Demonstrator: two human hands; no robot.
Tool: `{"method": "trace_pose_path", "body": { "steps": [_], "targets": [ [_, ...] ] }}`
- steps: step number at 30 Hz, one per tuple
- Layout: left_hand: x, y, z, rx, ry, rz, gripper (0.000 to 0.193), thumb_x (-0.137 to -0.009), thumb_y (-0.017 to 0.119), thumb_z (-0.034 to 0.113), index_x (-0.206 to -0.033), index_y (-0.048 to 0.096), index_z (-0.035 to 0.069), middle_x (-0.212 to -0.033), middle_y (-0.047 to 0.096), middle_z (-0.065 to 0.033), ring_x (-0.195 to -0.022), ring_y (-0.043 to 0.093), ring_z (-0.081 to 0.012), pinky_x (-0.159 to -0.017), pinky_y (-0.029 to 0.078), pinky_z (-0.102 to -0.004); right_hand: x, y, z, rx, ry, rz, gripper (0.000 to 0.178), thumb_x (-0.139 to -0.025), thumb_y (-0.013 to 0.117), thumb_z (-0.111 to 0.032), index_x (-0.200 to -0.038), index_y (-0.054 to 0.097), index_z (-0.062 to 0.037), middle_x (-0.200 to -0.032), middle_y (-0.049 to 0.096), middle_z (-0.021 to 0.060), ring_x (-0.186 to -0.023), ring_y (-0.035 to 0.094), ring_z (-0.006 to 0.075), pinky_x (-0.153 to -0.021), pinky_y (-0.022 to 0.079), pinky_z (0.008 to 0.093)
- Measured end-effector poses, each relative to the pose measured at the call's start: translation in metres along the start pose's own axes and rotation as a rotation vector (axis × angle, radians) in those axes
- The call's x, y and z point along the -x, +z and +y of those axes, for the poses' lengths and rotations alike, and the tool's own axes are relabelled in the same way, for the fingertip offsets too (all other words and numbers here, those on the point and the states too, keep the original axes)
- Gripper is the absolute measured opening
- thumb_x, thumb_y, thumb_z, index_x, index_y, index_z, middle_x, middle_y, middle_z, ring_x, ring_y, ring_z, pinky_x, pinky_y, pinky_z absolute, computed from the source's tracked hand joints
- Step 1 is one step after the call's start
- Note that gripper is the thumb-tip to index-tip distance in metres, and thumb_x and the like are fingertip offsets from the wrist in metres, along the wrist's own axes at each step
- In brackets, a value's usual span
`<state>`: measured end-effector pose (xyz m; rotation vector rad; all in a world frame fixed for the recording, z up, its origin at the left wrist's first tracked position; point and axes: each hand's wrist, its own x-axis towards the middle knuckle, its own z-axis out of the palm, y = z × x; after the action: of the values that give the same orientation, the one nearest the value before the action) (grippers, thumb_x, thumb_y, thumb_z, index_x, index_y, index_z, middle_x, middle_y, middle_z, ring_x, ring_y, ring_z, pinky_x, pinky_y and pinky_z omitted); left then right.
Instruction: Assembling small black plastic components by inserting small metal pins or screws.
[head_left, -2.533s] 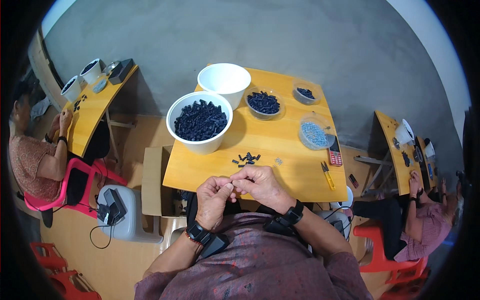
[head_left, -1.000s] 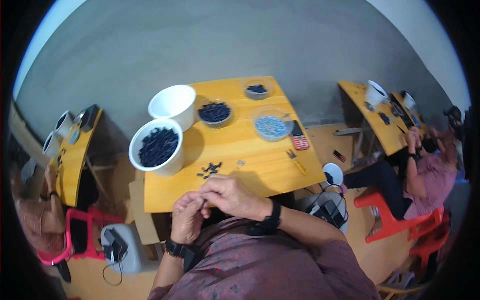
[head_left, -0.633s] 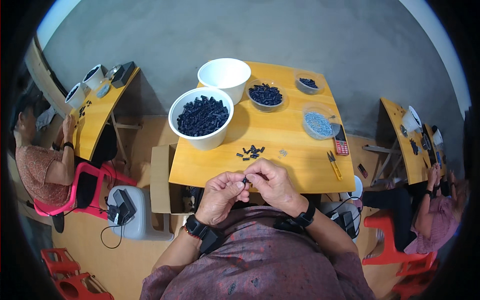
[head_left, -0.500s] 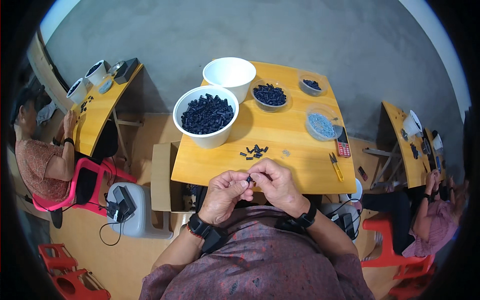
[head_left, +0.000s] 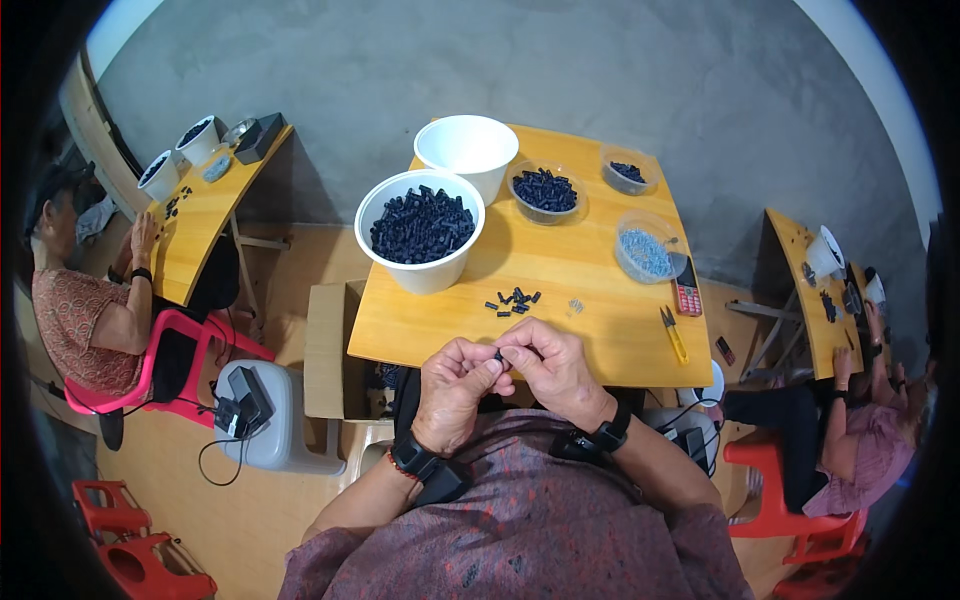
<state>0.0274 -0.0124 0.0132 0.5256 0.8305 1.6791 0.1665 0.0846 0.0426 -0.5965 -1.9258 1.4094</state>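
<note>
My left hand [head_left: 450, 392] and my right hand [head_left: 558, 375] meet at the near edge of the yellow table [head_left: 420, 330]. Their thumbs and fingertips pinch a small black cylindrical part [head_left: 499, 356], mostly covered by the fingers. Just beyond the hands lies a small group of similar black parts [head_left: 515, 300]. To the right of that group is a little cluster of tiny pale pieces [head_left: 576, 305], too small to identify. A white bucket [head_left: 425, 278] full of black parts [head_left: 422, 222] stands farther off to the left.
Behind it stands another white bucket [head_left: 466, 145]. Clear tubs hold black parts [head_left: 545, 188], more black parts [head_left: 628, 172] and small light-blue pieces [head_left: 645, 252]. Yellow-handled snips [head_left: 675, 340] and a red phone [head_left: 687, 290] lie right. Co-workers sit at side tables; a cardboard box [head_left: 328, 350] stands left.
Both hands keep their pinch on the black part, with only slight finger movement. The view has shifted a little. The co-worker at right has moved their arms.
</note>
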Motion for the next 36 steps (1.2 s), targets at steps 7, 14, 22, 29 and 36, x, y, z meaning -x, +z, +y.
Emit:
{"method": "trace_pose_path", "body": {
  "steps": [7, 14, 22, 29, 36],
  "targets": [
    [-0.001, 0.003, -0.002, -0.075, 0.038, -0.006, 0.009, -0.095, 0.065, -0.003, -0.102, 0.062, 0.0, -0.093, 0.07, -0.0112, -0.078, 0.07, -0.0165, -0.072, 0.063, -0.0327, 0.004, -0.005, 0.001, -0.021, 0.004, 0.001, 0.006, -0.097, 0.062, -0.001, -0.1, 0.066, 0.0021, -0.089, 0.069, 0.0052, -0.082, 0.065, 0.0103, -0.075, 0.054, 0.0266],
    [0.0, 0.001, 0.002, -0.016, -0.002, 0.017, 0.008, -0.095, 0.064, -0.005, -0.097, 0.06, 0.002, -0.092, 0.07, -0.0107, -0.076, 0.071, -0.0167, -0.071, 0.064, -0.0335, 0.002, -0.004, 0.003, 0.01, 0.021, 0.013, 0.006, -0.097, 0.064, -0.003, -0.099, 0.067, 0.0021, -0.089, 0.071, 0.0047, -0.083, 0.065, 0.01, -0.075, 0.054, 0.0265],
    [0.002, 0.003, 0.0, -0.049, 0.115, 0.007, 0.009, -0.094, 0.065, -0.005, -0.095, 0.06, 0.003, -0.089, 0.069, -0.0097, -0.075, 0.07, -0.016, -0.07, 0.063, -0.0327, 0.003, 0.002, -0.002, -0.079, 0.011, 0.001, 0.006, -0.097, 0.062, 0.001, -0.1, 0.067, 0.0028, -0.088, 0.07, 0.0043, -0.082, 0.065, 0.0099, -0.074, 0.054, 0.0254],
    [-0.003, 0.001, -0.003, -0.097, 0.11, -0.004, 0.009, -0.094, 0.065, -0.004, -0.095, 0.059, 0.002, -0.09, 0.069, -0.0096, -0.074, 0.069, -0.0153, -0.069, 0.062, -0.0309, 0.0, -0.005, 0.001, -0.08, -0.014, -0.029, 0.005, -0.097, 0.063, -0.001, -0.1, 0.066, 0.0024, -0.088, 0.069, 0.0038, -0.081, 0.066, 0.0089, -0.074, 0.055, 0.0255],
    [-0.005, 0.004, 0.007, -0.097, 0.06, 0.01, 0.009, -0.095, 0.067, 0.001, -0.1, 0.059, 0.002, -0.092, 0.068, -0.0083, -0.074, 0.066, -0.0134, -0.068, 0.059, -0.0279, -0.008, -0.011, -0.002, -0.098, 0.08, -0.044, 0.007, -0.098, 0.064, -0.002, -0.104, 0.066, 0.001, -0.091, 0.067, 0.0018, -0.086, 0.063, 0.0079, -0.077, 0.053, 0.0233]
  ]
}}
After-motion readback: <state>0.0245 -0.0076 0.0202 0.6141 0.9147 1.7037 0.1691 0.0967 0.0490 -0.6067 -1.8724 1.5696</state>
